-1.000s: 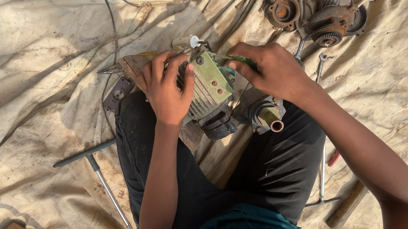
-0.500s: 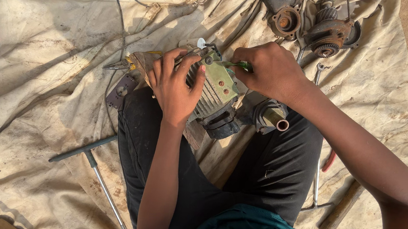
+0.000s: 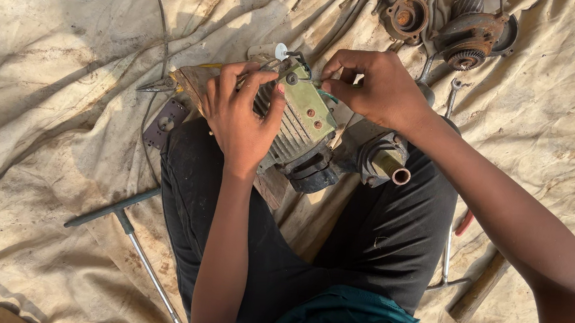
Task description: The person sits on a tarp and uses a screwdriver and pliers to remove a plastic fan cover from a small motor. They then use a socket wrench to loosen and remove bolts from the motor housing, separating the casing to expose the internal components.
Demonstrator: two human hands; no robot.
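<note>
Motor [image 3: 303,132], a grimy finned body with a pale green plate on top, lies across the person's lap, its long axis running from the upper left down to the brass-coloured pipe stub [image 3: 400,175] at the lower right. The left hand [image 3: 243,117] is spread over the finned flank, fingers clamped on the housing just left of the plate. The right hand [image 3: 375,86] sits just beyond the plate's upper end, thumb and forefinger pinched together on a small part with a green wire; what that part is cannot be made out. The pinch lies nearer the plate's top corner than the left grip does, and the two hands stay apart. No container is in view. On the cloth [image 3: 53,95] left of the left grip lies a T-handled wrench [image 3: 127,238]; above the right grip lie dismantled gear parts [image 3: 465,32]; below it, a spanner [image 3: 447,259].
</note>
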